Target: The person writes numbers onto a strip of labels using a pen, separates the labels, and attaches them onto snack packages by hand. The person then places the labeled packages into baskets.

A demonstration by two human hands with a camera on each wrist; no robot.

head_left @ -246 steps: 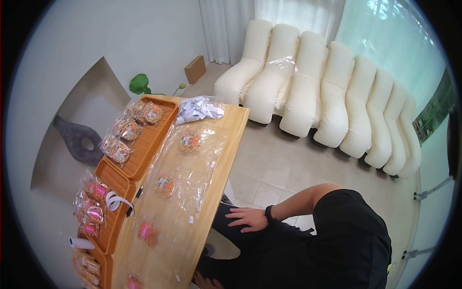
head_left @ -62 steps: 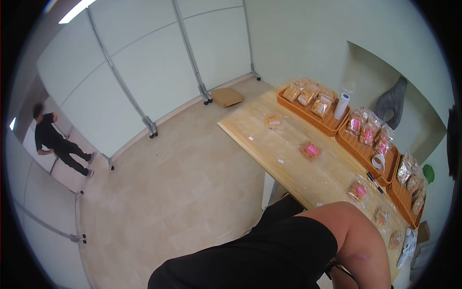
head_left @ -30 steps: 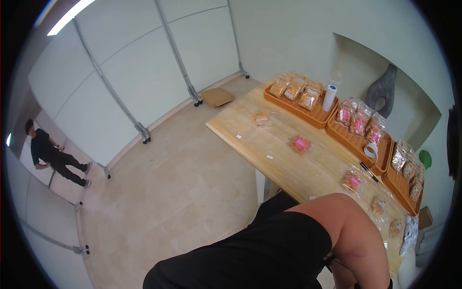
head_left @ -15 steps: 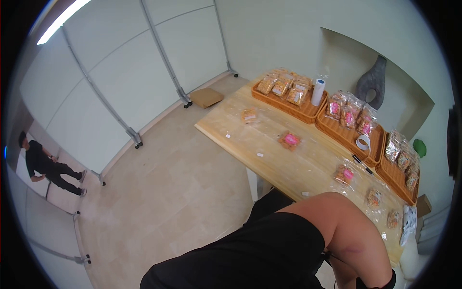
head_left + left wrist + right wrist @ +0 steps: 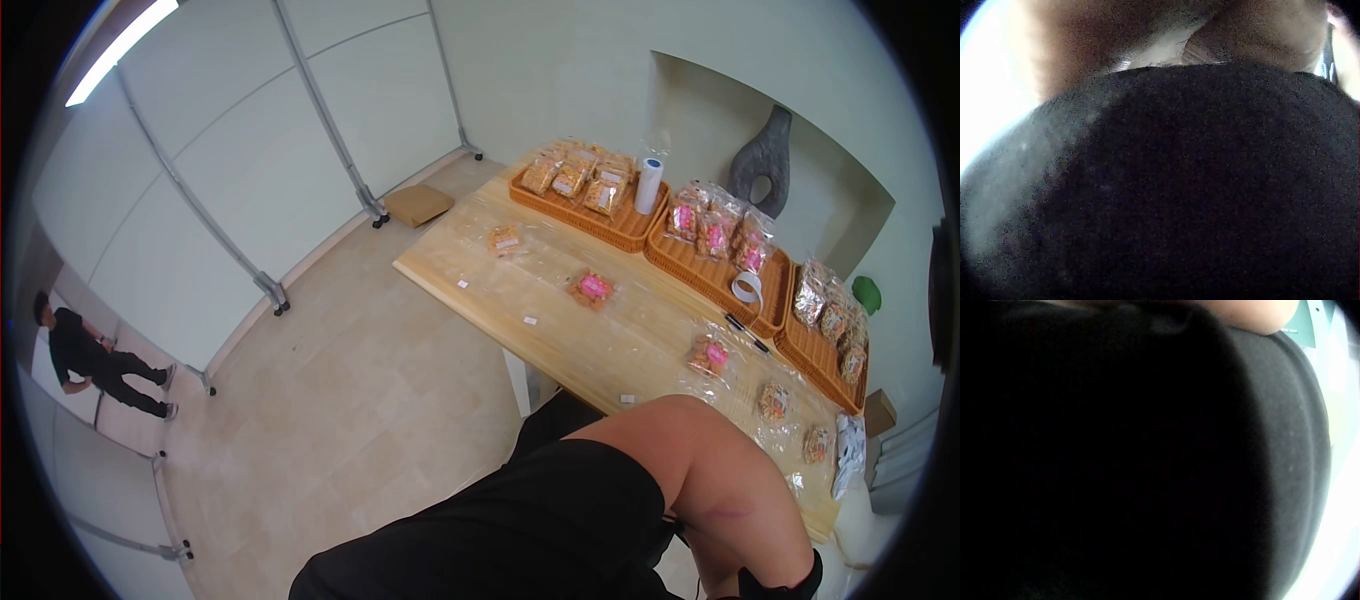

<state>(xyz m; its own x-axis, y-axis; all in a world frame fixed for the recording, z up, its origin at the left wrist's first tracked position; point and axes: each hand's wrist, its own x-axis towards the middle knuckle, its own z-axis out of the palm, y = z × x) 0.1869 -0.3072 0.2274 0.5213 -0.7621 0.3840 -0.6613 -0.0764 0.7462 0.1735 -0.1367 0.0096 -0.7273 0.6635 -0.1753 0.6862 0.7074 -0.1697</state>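
Note:
Dark cloth fills most of the left wrist view, with the left hand (image 5: 1254, 37) blurred against its top edge. In the right wrist view, a strip of the right hand (image 5: 1260, 314) shows above black cloth (image 5: 1116, 456). Fingers cannot be made out in either. The head view shows a bare bent arm (image 5: 735, 480) beside the table (image 5: 455, 268), its hand hidden. Several bagged snacks lie in a row on the table, among them a pink-labelled one (image 5: 592, 288) and an orange one (image 5: 507, 239).
Three wicker baskets with bagged snacks line the table's back, one (image 5: 628, 238) also bearing a white roll (image 5: 649, 186). A tape roll (image 5: 747, 288) and black pens (image 5: 748, 334) lie nearby. Wheeled panels (image 5: 230, 150), a cardboard piece (image 5: 419, 205) and a standing person (image 5: 85, 352) are farther off.
The head view has swung from the sofa side to the wheeled panels. A hand seen earlier on the thigh is out of that view. Over the last second, the table has drifted left and up in the picture.

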